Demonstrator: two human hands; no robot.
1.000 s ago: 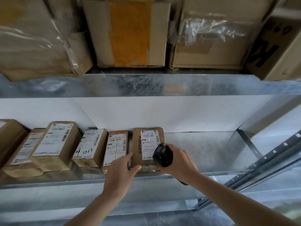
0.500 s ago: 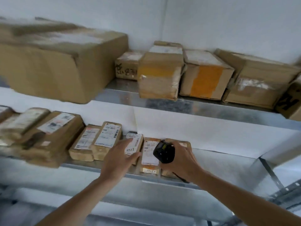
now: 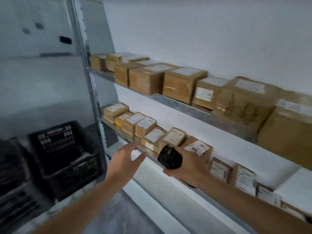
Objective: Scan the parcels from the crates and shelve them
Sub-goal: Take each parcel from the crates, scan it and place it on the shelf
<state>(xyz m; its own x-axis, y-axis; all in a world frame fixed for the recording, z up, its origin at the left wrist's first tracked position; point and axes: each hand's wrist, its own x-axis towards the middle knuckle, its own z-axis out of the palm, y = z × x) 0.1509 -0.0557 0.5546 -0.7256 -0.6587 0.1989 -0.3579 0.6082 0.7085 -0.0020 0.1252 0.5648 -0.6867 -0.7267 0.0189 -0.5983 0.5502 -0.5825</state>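
Observation:
My right hand (image 3: 189, 163) grips a black handheld scanner (image 3: 169, 157) in front of the lower shelf (image 3: 211, 195). My left hand (image 3: 125, 160) floats open beside it, fingers spread, holding nothing and clear of the parcels. A row of several small brown parcels (image 3: 145, 125) with white labels lines the lower shelf. One labelled parcel (image 3: 198, 147) sits just behind my right hand. Black plastic crates (image 3: 62, 154) stand stacked at the lower left; what they hold is hidden. The frame is blurred.
The upper metal shelf (image 3: 190, 108) carries several larger cardboard boxes (image 3: 184, 84). A grey upright post (image 3: 91, 92) separates the shelving from the crates. A white wall runs behind the shelves. Grey floor (image 3: 128, 215) shows below between my arms.
My view has swung left, bringing the crates and shelf post into sight. My left hand has come off the parcels and now hangs open in the air. The scanner stays in my right hand.

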